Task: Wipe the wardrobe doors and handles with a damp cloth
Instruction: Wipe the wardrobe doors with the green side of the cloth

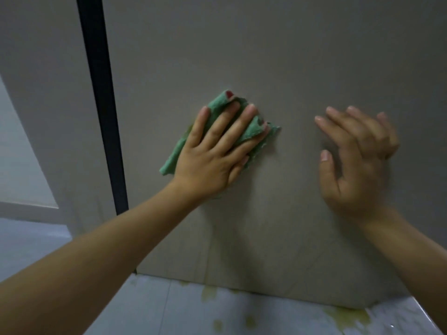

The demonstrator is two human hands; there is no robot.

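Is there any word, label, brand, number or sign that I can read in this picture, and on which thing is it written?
None: no readable text shows anywhere.
The green cloth under the left hand has small red marks, but no letters can be made out in them.
The grey wardrobe door, the black strip and the floor carry no writing.

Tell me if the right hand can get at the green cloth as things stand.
Probably yes: the right hand is empty beside the green cloth with only bare door between, though the left hand covers most of it.
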